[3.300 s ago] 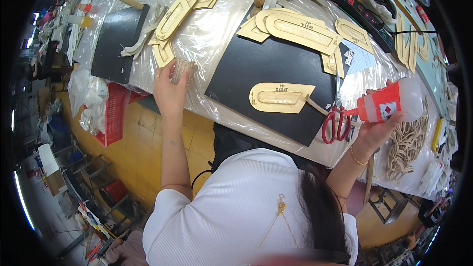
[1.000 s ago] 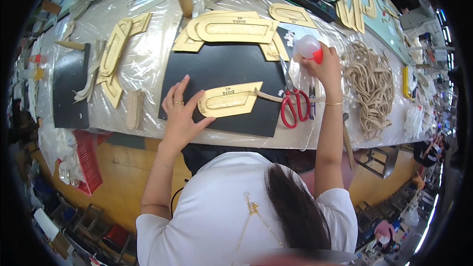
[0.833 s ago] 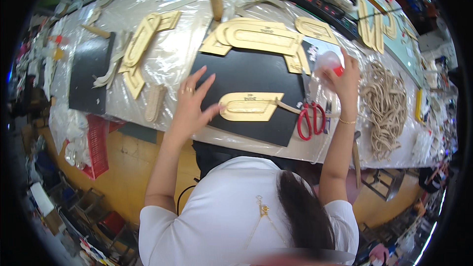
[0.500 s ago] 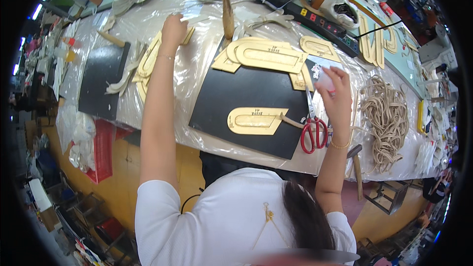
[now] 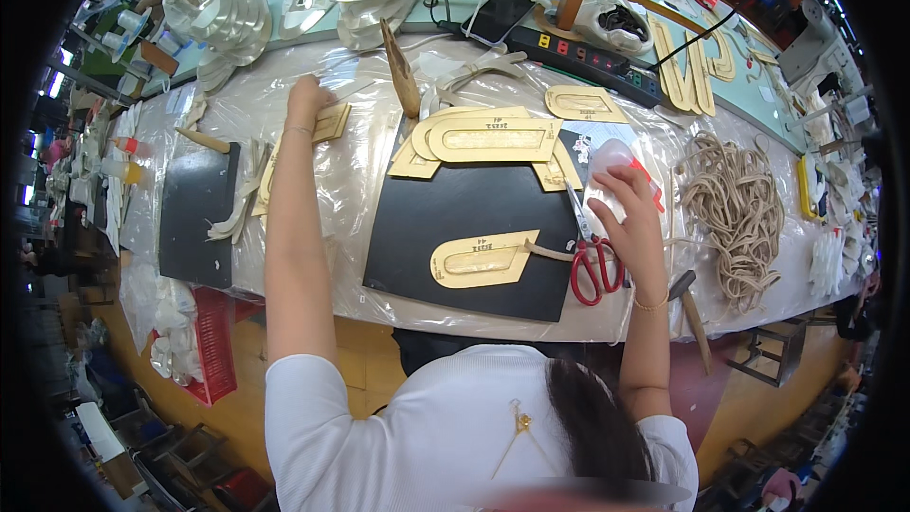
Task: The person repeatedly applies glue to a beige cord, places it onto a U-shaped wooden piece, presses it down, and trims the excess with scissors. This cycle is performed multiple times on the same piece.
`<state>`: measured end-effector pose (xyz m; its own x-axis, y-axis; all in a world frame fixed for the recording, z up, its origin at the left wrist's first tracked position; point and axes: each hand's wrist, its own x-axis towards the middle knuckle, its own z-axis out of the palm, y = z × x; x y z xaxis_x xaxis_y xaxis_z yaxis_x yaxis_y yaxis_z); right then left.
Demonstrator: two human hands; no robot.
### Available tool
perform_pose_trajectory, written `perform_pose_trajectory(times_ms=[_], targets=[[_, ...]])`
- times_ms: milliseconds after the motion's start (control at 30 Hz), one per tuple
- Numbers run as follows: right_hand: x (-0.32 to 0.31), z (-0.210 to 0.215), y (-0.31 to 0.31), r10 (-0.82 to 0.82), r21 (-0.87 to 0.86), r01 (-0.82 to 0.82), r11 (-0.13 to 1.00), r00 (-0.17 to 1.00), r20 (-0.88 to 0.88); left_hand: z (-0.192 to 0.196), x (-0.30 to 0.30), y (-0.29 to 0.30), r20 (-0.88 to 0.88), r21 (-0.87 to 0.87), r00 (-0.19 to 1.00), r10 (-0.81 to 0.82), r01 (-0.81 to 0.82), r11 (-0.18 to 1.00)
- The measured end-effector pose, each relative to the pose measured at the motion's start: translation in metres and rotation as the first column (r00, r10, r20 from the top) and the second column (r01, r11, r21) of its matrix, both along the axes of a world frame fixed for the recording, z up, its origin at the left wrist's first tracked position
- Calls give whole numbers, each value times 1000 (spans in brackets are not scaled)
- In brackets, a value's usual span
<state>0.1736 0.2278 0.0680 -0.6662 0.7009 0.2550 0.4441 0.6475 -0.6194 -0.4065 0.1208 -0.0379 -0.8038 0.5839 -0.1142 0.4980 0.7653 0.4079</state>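
Note:
My right hand (image 5: pixel 629 218) is open, fingers apart, just above the red-handled scissors (image 5: pixel 592 261). Beyond its fingertips lies a whitish translucent rounded object (image 5: pixel 614 157) with red beside it. My left hand (image 5: pixel 309 100), far out at the left, has its fingers curled together; what they hold, if anything, is hidden. Cream template-like pieces (image 5: pixel 331 123) lie right beside that hand. On the black board (image 5: pixel 408 228) rests a single cream piece (image 5: pixel 479 259) with a narrow beige strip (image 5: pixel 550 252) at its right end. Several overlapping cream pieces (image 5: pixel 493 139) cover the board's far edge.
A tangled heap of beige cord (image 5: pixel 732 218) lies at the right, with a hammer (image 5: pixel 697 327) at the near edge. A pointed wooden tool (image 5: pixel 400 71), a black phone (image 5: pixel 500 16) and a power strip (image 5: pixel 588 62) are farther back. A second black board (image 5: pixel 197 218) is at left.
My right hand has drawn back from the whitish object, which it was touching, toward the scissors. My left hand stays by the cream pieces at the left. The whole view has shifted slightly.

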Motion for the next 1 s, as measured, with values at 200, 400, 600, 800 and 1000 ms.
perform_pose_trajectory(times_ms=[200,400,600,800,1000], targets=[[-26,9,-18,157,-6,-157,988,987,-26,-9,-5,10,-123,-122,989,-85,70,990],[-17,16,-25,146,-55,-146,988,989,-15,-25,-22,-1,-98,28,992,-82,85,996],[-22,17,-28,171,-123,-171,978,985,-10,-21,-14,-8,-115,86,990,-87,98,991],[-23,14,-34,195,-124,-193,973,981,9,-32,-29,6,-161,-88,986,-51,37,995],[-12,6,-33,186,-54,-187,981,982,-21,-31,-39,19,89,-153,994,68,-54,987]])
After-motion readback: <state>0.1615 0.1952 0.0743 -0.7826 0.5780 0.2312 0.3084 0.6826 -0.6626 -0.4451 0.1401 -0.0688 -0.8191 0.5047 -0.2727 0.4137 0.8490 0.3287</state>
